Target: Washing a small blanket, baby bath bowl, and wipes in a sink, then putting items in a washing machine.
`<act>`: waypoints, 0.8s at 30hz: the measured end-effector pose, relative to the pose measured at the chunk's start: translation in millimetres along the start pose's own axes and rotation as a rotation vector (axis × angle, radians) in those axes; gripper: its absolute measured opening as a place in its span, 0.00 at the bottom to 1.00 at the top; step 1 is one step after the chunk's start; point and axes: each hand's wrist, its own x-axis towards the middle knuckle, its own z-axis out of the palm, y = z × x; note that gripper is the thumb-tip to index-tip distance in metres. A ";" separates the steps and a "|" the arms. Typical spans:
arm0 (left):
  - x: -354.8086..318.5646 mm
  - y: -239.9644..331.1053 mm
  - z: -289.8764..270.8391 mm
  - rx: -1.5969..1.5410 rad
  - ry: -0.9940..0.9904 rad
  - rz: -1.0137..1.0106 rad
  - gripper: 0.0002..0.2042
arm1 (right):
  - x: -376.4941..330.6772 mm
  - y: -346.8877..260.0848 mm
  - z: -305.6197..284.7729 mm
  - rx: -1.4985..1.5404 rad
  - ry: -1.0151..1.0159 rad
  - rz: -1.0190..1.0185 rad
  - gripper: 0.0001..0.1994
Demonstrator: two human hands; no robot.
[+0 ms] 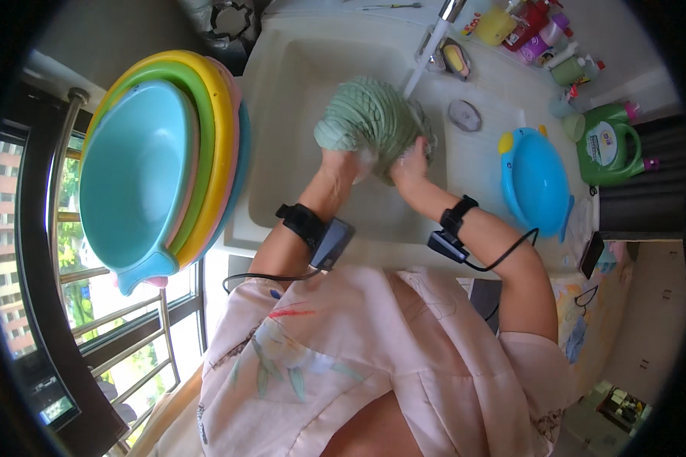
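Green knit cloth [373, 122] fills the middle of the sink [282, 114], bunched into a wet lump under the stream from the tap [449, 9], whose body is cut off at the top edge. The lump hides most of your fingers, so you cannot count them or see how far they wrap. Your left hand [341, 164] comes up from the lower left, wrist bent back, with a black strap and a small device on the forearm; its grip is closed on the lower left of the cloth. Your right hand [410, 166] reaches in from the right, elbow out wide, a strapped unit with a cable at the wrist; its grip is clamped on the lower right of the cloth, just beside the left hand. The cloth hangs above the sink floor, held between both hands, and the water strikes its upper right.

Left of the sink, stacked basins [160, 152] lean on edge, teal innermost, then green, yellow and pink. On the counter [480, 152] to the right sit a blue basin [537, 183], a round drain plug [465, 116], a green jug [608, 145] and small bottles [545, 30], blurred near the rim.
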 end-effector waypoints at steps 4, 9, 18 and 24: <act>-6.3 16.7 -15.2 -0.006 0.032 0.069 0.17 | -34.5 66.4 -42.6 0.947 -0.202 0.016 0.18; -37.7 23.4 -2.6 0.236 0.140 0.093 0.14 | -87.9 89.0 -3.5 1.228 0.332 0.136 0.17; -66.5 -4.8 76.0 0.517 -0.109 0.121 0.17 | -191.0 104.3 79.9 1.067 0.518 0.329 0.02; -52.1 -59.3 180.9 0.449 -0.428 0.095 0.20 | -287.1 131.2 130.9 1.157 0.545 0.856 0.13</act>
